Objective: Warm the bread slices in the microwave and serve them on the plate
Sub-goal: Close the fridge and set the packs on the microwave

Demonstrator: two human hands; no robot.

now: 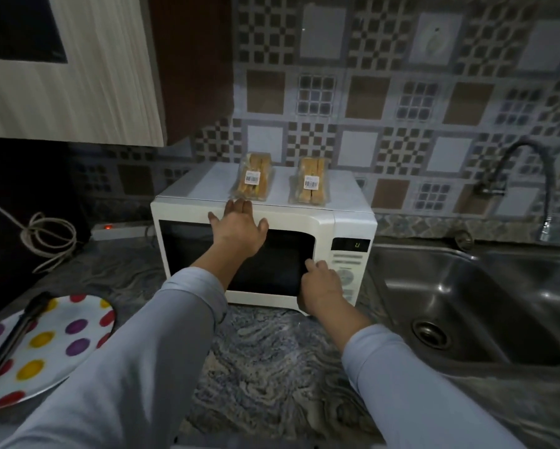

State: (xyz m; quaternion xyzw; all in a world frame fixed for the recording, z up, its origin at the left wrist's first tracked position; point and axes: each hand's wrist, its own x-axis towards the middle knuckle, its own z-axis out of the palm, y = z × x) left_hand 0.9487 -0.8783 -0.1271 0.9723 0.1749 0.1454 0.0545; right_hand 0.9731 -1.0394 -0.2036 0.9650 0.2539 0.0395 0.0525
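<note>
A white microwave (349, 222) stands on the counter with its door closed. Two clear-wrapped packs of bread slices lie on its top: the left pack (253, 180) and the right pack (311, 186). My left hand (238, 230) is spread flat, fingers straight, against the top front edge of the microwave, just below the left pack. My right hand (320, 285) has its fingers curled at the right edge of the door, beside the control panel. A polka-dot plate (74, 335) sits at the lower left with black tongs (13, 338) lying across it.
A steel sink (466, 312) with a curved tap (524, 176) is to the right of the microwave. A coiled cable (50, 236) and a power strip (120, 230) lie at the left. A cabinet (77, 76) hangs above. Marbled counter (272, 367) runs in front.
</note>
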